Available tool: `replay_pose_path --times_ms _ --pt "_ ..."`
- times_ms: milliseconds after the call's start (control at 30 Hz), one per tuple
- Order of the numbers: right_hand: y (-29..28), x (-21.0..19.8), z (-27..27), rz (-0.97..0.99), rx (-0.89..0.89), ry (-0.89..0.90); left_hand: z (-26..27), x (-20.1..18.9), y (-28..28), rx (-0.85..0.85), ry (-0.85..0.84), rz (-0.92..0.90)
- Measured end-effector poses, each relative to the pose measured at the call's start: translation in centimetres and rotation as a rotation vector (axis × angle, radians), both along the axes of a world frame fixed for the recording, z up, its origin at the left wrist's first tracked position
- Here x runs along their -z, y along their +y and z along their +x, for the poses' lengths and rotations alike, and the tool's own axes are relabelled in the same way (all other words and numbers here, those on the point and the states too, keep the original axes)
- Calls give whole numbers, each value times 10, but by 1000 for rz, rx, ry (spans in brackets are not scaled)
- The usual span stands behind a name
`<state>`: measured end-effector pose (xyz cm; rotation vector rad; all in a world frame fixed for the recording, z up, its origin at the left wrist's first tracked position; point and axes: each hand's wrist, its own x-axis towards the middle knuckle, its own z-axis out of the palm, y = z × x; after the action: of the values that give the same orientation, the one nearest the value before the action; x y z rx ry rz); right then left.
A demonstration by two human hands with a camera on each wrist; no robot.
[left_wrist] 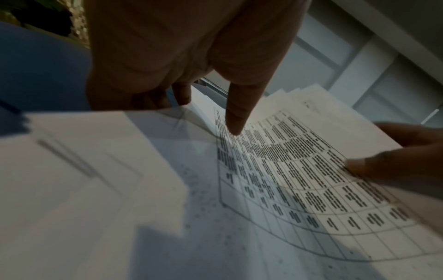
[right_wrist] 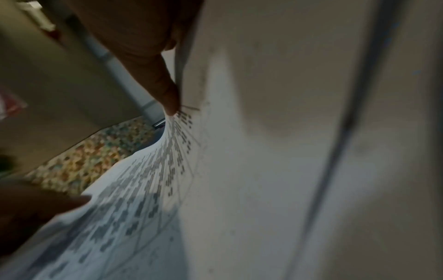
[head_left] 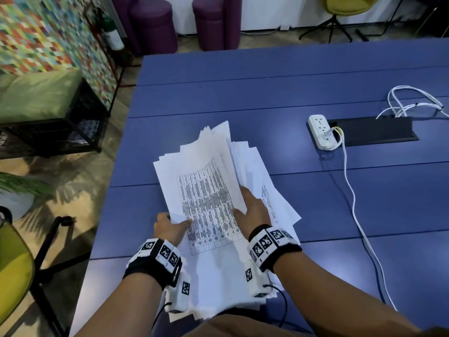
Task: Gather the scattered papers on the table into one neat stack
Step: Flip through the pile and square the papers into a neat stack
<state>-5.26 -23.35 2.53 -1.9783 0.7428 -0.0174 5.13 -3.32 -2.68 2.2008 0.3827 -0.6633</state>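
table print (head_left: 209, 203): too small for you to read.
left hand (head_left: 167, 227) fingers: hidden under the papers (head_left: 218, 276).
yellow chair (head_left: 12, 271): cut off at lower left.

Blue plank table (head_left: 243, 93); loose pile of printed papers (head_left: 218, 181) at six o'clock, white power strip (head_left: 322, 132) with trailing cable (head_left: 352, 200) at three o'clock.
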Motion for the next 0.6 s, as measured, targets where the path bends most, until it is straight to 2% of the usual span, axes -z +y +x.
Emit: replay_pose_path --times_ms 67,167,233,300,367,467,533,600 --pt "2 -3 -1 82 -12 -30 4 7 4 -16 28 -79" --pt "-9 -3 10 281 139 12 4 6 9 -4 24 -140" --pt "-17 -6 15 211 74 105 3 4 11 26 24 -153" --pt "-18 -9 18 30 -15 191 2 9 12 43 9 -151" --pt "-12 -8 18 -64 -65 258 0 11 11 -9 -45 -98" --pt "-3 0 16 -85 -67 315 -9 2 5 -63 -153 -39" --pt "-1 6 13 -78 -71 289 -15 -8 1 -65 -204 -95" --pt "-3 12 11 -67 -42 246 -20 -20 -4 -35 -184 -185"
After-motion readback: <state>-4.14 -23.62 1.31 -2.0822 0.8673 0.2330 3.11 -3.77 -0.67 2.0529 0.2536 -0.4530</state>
